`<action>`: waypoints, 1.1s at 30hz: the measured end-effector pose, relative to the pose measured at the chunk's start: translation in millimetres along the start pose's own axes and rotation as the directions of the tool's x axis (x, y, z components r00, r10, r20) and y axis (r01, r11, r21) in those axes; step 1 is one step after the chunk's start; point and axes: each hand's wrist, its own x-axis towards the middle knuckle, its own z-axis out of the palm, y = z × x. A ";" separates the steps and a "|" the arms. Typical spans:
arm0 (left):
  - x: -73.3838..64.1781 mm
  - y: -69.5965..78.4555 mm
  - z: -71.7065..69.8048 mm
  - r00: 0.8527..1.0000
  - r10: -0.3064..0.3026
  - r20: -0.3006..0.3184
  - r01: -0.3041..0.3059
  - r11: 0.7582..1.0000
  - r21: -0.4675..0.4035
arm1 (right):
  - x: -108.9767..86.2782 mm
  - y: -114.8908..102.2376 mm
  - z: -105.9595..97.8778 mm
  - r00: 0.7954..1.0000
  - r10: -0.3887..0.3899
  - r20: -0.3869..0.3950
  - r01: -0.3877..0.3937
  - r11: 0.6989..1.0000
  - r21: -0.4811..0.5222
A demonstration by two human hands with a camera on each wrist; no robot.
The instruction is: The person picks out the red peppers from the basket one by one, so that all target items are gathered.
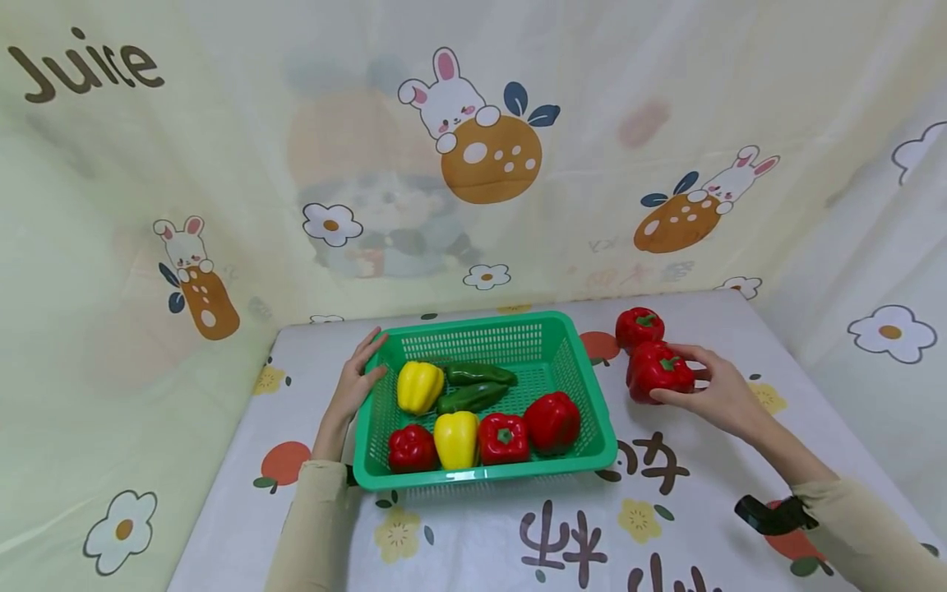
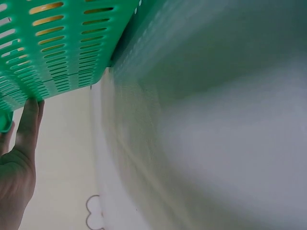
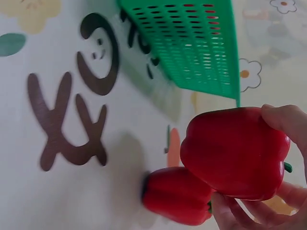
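Note:
My right hand [image 1: 721, 396] grips a red bell pepper [image 1: 657, 374] between thumb and fingers, to the right of the green basket [image 1: 484, 475]. In the right wrist view that held pepper [image 3: 235, 153] shows above the table, with a second red pepper [image 3: 175, 195] standing behind it. The head view has this second pepper [image 1: 639, 326] just beyond the held one. On the basket's left side, my left hand [image 1: 355, 385] rests with fingers along the rim. The left wrist view shows its fingers [image 2: 29, 125] extended against the slotted basket wall [image 2: 57, 48].
Inside the basket lie two yellow peppers [image 1: 420, 387], several red peppers [image 1: 552, 423] and two long green peppers [image 1: 473, 397]. A printed cloth covers the table [image 1: 459, 543]. Patterned curtains [image 1: 577, 238] hang behind it and at both sides.

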 end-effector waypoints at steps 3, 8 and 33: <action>-1.0 0.8 -0.1 1.000 0.003 -0.003 -0.003 1.000 0.000 | -4.0 7.5 2.9 1.000 0.018 0.001 -0.018 1.000 -0.017; -2.5 0.9 0.0 1.000 0.007 -0.010 -0.007 1.000 0.004 | -8.6 16.6 6.5 0.999 0.038 0.003 -0.038 0.999 -0.018; -1.9 1.0 1.6 1.000 0.000 -0.004 0.000 1.000 -0.010 | -12.1 40.9 17.3 0.998 0.054 0.016 -0.053 0.998 -0.025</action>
